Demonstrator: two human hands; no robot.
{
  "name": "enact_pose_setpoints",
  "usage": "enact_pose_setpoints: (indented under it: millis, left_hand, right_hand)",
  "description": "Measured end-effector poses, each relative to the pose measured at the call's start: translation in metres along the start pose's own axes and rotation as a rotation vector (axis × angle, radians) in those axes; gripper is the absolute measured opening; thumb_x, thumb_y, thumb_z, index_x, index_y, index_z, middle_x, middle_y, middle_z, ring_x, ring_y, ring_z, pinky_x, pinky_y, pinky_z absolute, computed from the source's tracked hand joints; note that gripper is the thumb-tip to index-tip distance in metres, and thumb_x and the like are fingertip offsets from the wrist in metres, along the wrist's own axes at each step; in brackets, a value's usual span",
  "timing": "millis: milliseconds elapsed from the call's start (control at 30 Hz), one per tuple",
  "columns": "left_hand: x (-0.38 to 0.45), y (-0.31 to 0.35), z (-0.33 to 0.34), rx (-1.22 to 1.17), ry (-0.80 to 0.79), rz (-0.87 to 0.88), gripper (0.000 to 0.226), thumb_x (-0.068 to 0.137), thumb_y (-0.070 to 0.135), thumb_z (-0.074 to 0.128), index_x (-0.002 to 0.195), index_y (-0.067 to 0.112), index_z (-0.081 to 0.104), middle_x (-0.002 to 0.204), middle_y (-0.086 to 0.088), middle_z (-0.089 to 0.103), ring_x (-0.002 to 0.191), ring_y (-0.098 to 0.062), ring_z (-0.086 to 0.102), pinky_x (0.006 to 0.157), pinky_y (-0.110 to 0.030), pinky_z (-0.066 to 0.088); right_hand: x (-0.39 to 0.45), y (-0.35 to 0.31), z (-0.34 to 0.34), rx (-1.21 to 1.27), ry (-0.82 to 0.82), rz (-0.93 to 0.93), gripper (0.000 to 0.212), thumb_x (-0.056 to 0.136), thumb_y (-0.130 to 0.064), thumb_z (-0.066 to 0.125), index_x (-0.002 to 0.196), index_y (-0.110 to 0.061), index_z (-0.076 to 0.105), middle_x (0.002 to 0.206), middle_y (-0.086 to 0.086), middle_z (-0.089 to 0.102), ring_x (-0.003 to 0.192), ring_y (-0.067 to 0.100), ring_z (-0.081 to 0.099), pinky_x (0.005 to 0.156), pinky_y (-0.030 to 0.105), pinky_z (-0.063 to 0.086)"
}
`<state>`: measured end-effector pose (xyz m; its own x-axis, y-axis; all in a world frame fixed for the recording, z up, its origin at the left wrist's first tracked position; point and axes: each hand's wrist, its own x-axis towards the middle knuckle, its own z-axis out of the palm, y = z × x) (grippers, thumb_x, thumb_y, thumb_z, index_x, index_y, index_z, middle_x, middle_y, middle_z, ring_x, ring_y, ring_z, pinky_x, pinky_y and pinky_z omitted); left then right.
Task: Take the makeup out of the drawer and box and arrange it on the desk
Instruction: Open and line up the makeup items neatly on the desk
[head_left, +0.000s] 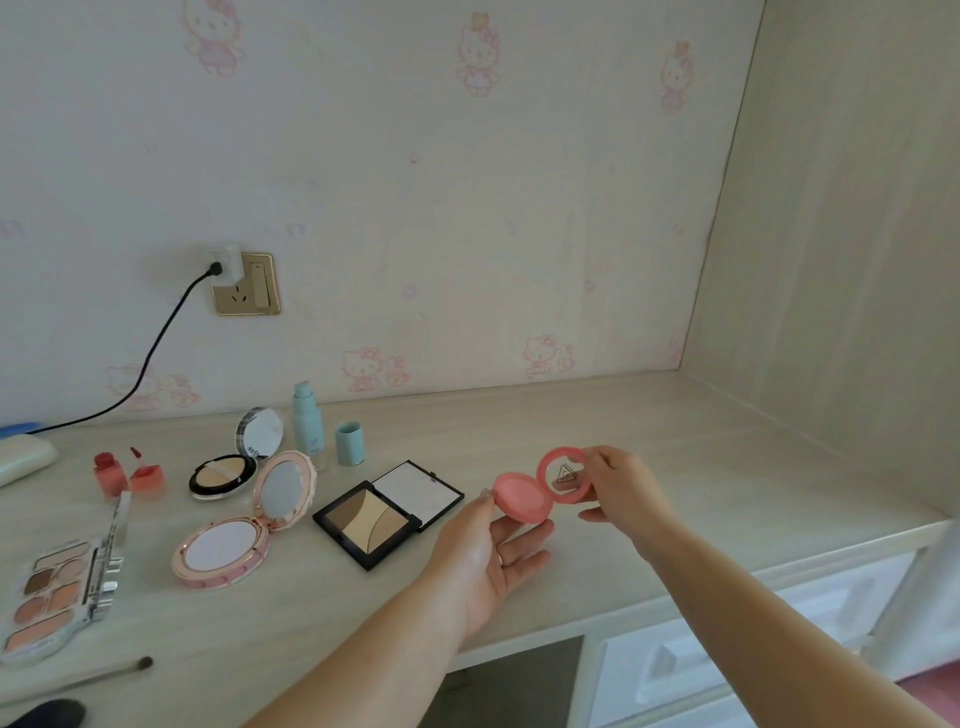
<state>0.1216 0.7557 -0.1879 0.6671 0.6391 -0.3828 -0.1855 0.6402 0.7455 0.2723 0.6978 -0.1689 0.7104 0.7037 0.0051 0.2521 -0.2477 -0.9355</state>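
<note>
Holding a pink round compact (540, 486) open above the worktop (675, 467), just right of the black contour palette (387, 512): left hand (493, 556) cradles the base on curled fingers, right hand (621, 488) pinches the lid rim. Left of the palette: rose-gold compact (244, 525), black powder compact (228, 467), eyeshadow palette (52, 597). Behind it: teal bottle (307, 431) with cap (349, 442) beside.
</note>
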Motion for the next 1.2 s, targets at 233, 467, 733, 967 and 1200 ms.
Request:
enact_pose_setpoints:
  millis: [233,467,733,967,1200]
  left_hand:
    - [0.003,-0.005,-0.005,0.235,0.161,0.275,0.043,0.099,0.017,0.041,0.141,0.020,0.036,0.139,-0.001,0.045,0.112,-0.018,0.056,0.089,-0.036,0.051]
    - [0.006,-0.003,0.010,0.526,0.157,0.329,0.035,0.092,0.004,0.035,0.075,0.034,0.042,0.085,0.018,0.047,0.084,-0.009,0.054,0.088,-0.034,0.051]
    - [0.016,-0.003,0.011,0.571,0.169,0.366,0.043,0.090,0.003,0.033,0.120,0.031,0.045,0.109,0.016,0.050,0.103,-0.014,0.057,0.073,-0.022,0.053]
    - [0.022,-0.003,0.007,0.573,0.161,0.366,0.038,0.090,0.000,0.030,0.089,0.035,0.043,0.098,0.019,0.052,0.088,0.000,0.052,0.080,-0.027,0.053]
    - [0.020,0.000,0.008,0.553,0.155,0.363,0.037,0.091,-0.001,0.029,0.084,0.032,0.042,0.092,0.021,0.045,0.105,-0.015,0.052,0.082,-0.028,0.053]
  right_hand:
    - [0.019,0.007,0.006,-0.022,0.036,0.007,0.025,0.098,-0.016,0.033,0.104,-0.014,0.057,0.088,0.002,0.068,0.085,0.021,0.068,0.055,0.027,0.052]
    - [0.039,0.020,0.029,-0.055,0.087,0.008,0.025,0.097,-0.020,0.034,0.098,-0.017,0.059,0.090,0.005,0.067,0.088,0.026,0.067,0.067,0.040,0.057]
    - [0.055,0.035,0.038,-0.140,0.155,-0.064,0.025,0.098,-0.023,0.037,0.087,-0.016,0.058,0.073,0.001,0.059,0.060,0.020,0.053,0.055,0.028,0.041]
    - [0.063,0.038,0.043,-0.169,0.147,-0.117,0.028,0.099,-0.026,0.037,0.085,-0.018,0.060,0.078,0.002,0.063,0.073,0.026,0.057,0.069,0.036,0.048]
    - [0.059,0.042,0.047,-0.236,0.158,-0.131,0.038,0.097,-0.025,0.040,0.133,-0.020,0.050,0.124,0.005,0.063,0.113,0.025,0.057,0.086,0.030,0.043]
